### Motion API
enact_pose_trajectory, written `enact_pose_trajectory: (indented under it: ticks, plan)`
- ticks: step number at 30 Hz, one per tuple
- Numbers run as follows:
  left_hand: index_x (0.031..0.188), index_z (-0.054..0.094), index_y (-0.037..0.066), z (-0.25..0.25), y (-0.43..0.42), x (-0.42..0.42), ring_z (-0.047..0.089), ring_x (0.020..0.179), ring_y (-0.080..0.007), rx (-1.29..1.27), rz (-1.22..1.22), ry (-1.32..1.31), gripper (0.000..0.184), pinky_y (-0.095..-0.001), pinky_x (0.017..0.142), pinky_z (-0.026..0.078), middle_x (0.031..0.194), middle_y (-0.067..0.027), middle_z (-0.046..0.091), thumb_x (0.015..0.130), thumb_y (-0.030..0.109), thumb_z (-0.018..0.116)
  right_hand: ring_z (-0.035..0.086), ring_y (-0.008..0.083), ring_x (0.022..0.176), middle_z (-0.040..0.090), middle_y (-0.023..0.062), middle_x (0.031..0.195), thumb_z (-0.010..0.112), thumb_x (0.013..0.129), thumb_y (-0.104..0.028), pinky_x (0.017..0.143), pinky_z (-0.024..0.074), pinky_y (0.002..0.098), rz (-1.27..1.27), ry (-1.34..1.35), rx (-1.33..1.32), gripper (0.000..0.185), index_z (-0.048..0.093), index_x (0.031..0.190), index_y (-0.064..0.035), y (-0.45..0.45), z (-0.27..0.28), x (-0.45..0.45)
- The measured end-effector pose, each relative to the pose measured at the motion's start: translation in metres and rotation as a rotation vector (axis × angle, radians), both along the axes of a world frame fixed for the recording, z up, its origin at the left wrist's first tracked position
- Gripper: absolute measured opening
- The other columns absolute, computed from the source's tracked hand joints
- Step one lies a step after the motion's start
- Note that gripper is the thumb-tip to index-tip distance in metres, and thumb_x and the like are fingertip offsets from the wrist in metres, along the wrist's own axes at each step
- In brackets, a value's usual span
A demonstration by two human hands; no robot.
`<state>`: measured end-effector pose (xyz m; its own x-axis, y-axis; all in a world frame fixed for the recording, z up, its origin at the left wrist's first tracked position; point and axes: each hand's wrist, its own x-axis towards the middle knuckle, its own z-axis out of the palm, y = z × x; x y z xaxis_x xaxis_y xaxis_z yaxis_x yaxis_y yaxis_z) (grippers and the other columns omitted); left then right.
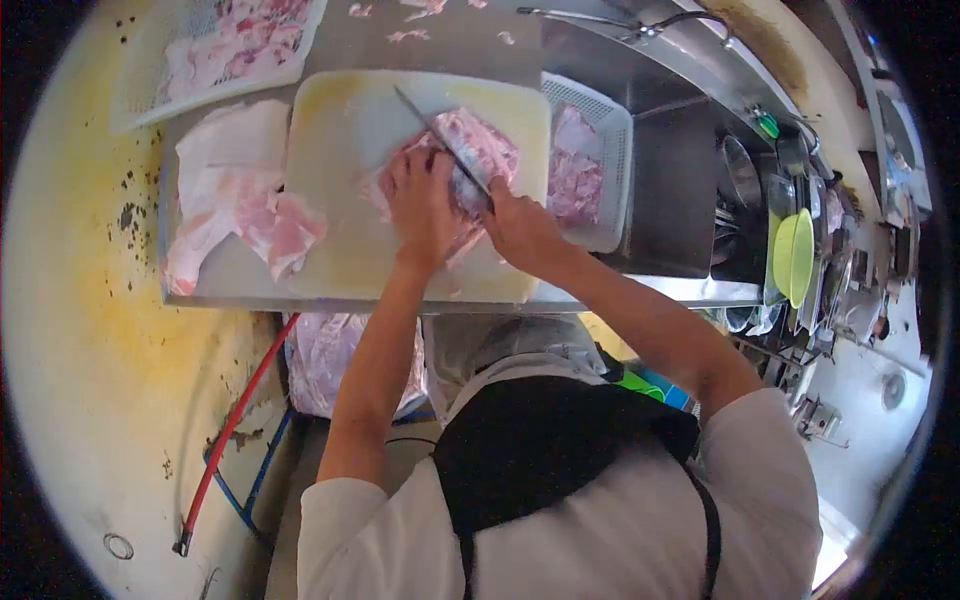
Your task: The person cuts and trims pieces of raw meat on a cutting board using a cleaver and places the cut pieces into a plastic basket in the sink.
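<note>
A piece of raw meat (483, 140) lies on the white cutting board (340, 130), toward its right side. My left hand (420, 195) presses on the meat's left part, fingers bent over it. In my right hand (522, 228) is the handle of a knife (437, 132), its long blade slanting up and left across the meat. The fingers of my right hand are wrapped round the handle. To the left of the board rests a large pale slab of meat with skin (235, 170), with a pinkish cut end.
A white basket (622, 190) with meat pieces stands right of the board, beside the dark sink (665, 180). Another white basket (300, 60) with scraps is at upper left. Small scraps lie behind the board. A yellow-green basin (794, 258) stands at right.
</note>
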<state>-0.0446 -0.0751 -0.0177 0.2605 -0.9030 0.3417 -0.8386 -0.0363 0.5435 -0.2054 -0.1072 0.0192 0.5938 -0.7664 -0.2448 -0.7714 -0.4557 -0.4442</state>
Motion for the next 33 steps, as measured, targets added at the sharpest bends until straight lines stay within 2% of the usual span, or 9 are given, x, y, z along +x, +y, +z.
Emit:
enact_pose_trajectory:
  ticks: [6, 12, 17, 22, 24, 26, 29, 32, 33]
  plan:
    - [0.11, 0.058, 0.008, -0.026, -0.004, 0.009, 0.049, 0.119, -0.0381, -0.214, 0.024, 0.156, 0.04, -0.0521, 0.099, 0.035, 0.111, -0.0134, 0.06, 0.074, 0.016, 0.073, 0.064, 0.0527, 0.078, 0.065, 0.0312, 0.081, 0.053, 0.097, -0.026, 0.072, 0.0494, 0.0632, -0.143, 0.151, 0.237, 0.035, 0.04, 0.119, -0.0014, 0.055, 0.03, -0.081]
    - [0.115, 0.061, 0.007, -0.012, -0.017, 0.051, 0.061, 0.099, -0.0353, 0.174, 0.123, 0.137, 0.047, -0.0468, 0.086, 0.048, 0.109, -0.014, 0.066, 0.075, 0.024, 0.076, 0.063, 0.0531, 0.081, 0.064, 0.0317, 0.081, 0.055, 0.098, -0.03, 0.074, 0.0485, 0.0632, -0.188, 0.211, 0.382, 0.037, 0.04, 0.116, -0.0024, 0.09, 0.064, -0.134]
    - [0.114, 0.063, 0.0, 0.011, 0.029, 0.057, 0.066, 0.095, -0.0303, 0.482, -0.079, 0.379, 0.046, -0.0397, 0.085, 0.052, 0.11, -0.0152, 0.068, 0.075, 0.021, 0.076, 0.063, 0.0529, 0.083, 0.063, 0.0327, 0.082, 0.057, 0.097, -0.028, 0.074, 0.049, 0.0613, -0.158, 0.15, 0.36, 0.037, 0.04, 0.118, -0.0024, 0.082, 0.051, -0.149]
    - [0.113, 0.063, -0.001, 0.043, 0.094, 0.029, 0.061, 0.109, -0.0204, 0.197, -0.259, 0.782, 0.033, -0.0326, 0.099, 0.044, 0.112, -0.01, 0.068, 0.08, -0.002, 0.065, 0.064, 0.0461, 0.084, 0.064, 0.0284, 0.085, 0.061, 0.095, -0.03, 0.073, 0.0495, 0.0508, -0.189, -0.082, 0.447, 0.037, 0.05, 0.114, 0.0005, 0.065, 0.058, -0.185]
    - [0.115, 0.063, 0.0, 0.068, 0.106, 0.018, 0.058, 0.113, -0.0191, 0.232, -0.136, 0.887, 0.037, -0.0324, 0.103, 0.039, 0.113, -0.009, 0.067, 0.078, -0.004, 0.065, 0.063, 0.0417, 0.081, 0.064, 0.0258, 0.084, 0.063, 0.094, -0.029, 0.072, 0.049, 0.0467, -0.28, -0.18, 0.504, 0.036, 0.053, 0.11, 0.0014, 0.063, 0.063, -0.207]
    - [0.116, 0.063, 0.0, 0.084, 0.096, 0.002, 0.057, 0.113, -0.0185, 0.25, -0.127, 0.918, 0.038, -0.0324, 0.104, 0.039, 0.114, -0.0082, 0.066, 0.078, -0.005, 0.064, 0.062, 0.0368, 0.074, 0.063, 0.023, 0.082, 0.065, 0.093, -0.028, 0.07, 0.0481, 0.0438, -0.407, -0.268, 0.551, 0.033, 0.056, 0.106, 0.002, 0.07, 0.059, -0.234]
    - [0.118, 0.062, 0.0, 0.111, 0.064, -0.026, 0.057, 0.113, -0.0183, 0.304, -0.205, 0.918, 0.039, -0.0326, 0.103, 0.04, 0.117, -0.0072, 0.065, 0.08, -0.003, 0.064, 0.057, 0.0296, 0.066, 0.06, 0.0201, 0.074, 0.065, 0.094, -0.023, 0.066, 0.0476, 0.04, -0.533, -0.34, 0.314, 0.029, 0.056, 0.104, 0.0021, 0.071, 0.052, -0.264]
    - [0.125, 0.058, -0.001, 0.097, -0.001, -0.061, 0.057, 0.113, -0.0177, 0.182, -0.347, 1.018, 0.041, -0.0322, 0.101, 0.042, 0.117, -0.0071, 0.064, 0.084, 0.003, 0.066, 0.053, 0.0121, 0.048, 0.057, 0.0057, 0.064, 0.064, 0.095, -0.021, 0.046, 0.0431, 0.0316, -0.628, -0.462, 0.158, 0.024, 0.057, 0.109, -0.0017, 0.065, 0.024, -0.299]
    - [0.127, 0.057, 0.001, 0.084, -0.027, -0.062, 0.057, 0.113, -0.018, 0.169, -0.383, 1.009, 0.043, -0.032, 0.1, 0.044, 0.118, -0.0075, 0.064, 0.085, 0.006, 0.066, 0.056, 0.0199, 0.057, 0.056, 0.0134, 0.064, 0.063, 0.097, -0.023, 0.054, 0.0447, 0.0359, -0.666, -0.453, 0.139, 0.026, 0.055, 0.103, 0.001, 0.063, 0.024, -0.305]
